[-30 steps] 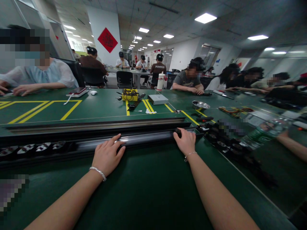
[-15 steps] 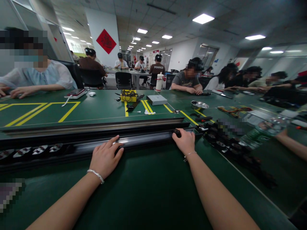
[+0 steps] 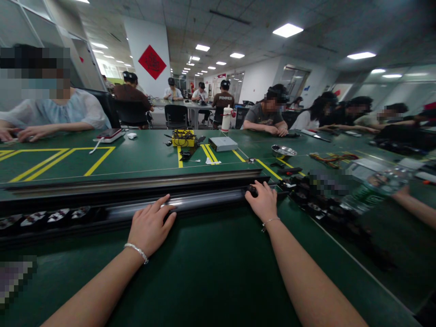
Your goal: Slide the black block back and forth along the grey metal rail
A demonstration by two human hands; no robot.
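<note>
A long black channel-shaped rail [image 3: 207,198] with a glossy inner face lies across the green table in front of me. My left hand [image 3: 151,223] rests palm down on its near edge, fingers spread. Near the rail's right end, my right hand [image 3: 264,200] has its thumb and fingers closed around a small black part [image 3: 252,190]; the fingers partly hide it. Several black round units with silvery faces [image 3: 56,217] sit in a row in the rail's left stretch.
Another long rail [image 3: 136,180] lies just behind. More black units [image 3: 315,206] run along the right, beside a person's hand at a water bottle [image 3: 371,193]. Farther back are a yellow box of cables [image 3: 183,137], a grey box [image 3: 223,144] and a metal bowl [image 3: 284,151]. People sit around.
The view has tipped up very slightly. Both hands stay at the same places on the rail, and the black part remains in my right hand.
</note>
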